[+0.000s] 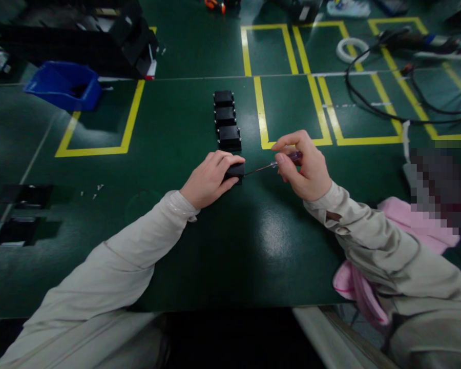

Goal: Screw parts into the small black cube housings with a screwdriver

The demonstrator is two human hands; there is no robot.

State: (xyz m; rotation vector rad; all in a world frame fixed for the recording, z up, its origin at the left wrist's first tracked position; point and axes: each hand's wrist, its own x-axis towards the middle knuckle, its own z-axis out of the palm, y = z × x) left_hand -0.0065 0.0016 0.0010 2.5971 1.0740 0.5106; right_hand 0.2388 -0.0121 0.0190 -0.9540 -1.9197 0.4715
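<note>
My left hand [214, 178] is closed round a small black block [235, 172] on the green table, its fingers over the top and near side. My right hand [304, 165] grips a screwdriver [294, 157] with a dark reddish handle. The thin shaft points left, and its tip meets the right side of the held block; a screw there is too small to make out. Just beyond my left hand, three similar black blocks [225, 116] stand in a column, with small shiny screws at their sides.
A blue bin [67, 85] lies left near black equipment [100, 41]. Small screws [95, 196] and flat dark parts [27, 196] are at the left. Back right are a white tape roll [341, 50] and a black cable [369, 108]. Pink cloth [395, 212] lies by my right sleeve.
</note>
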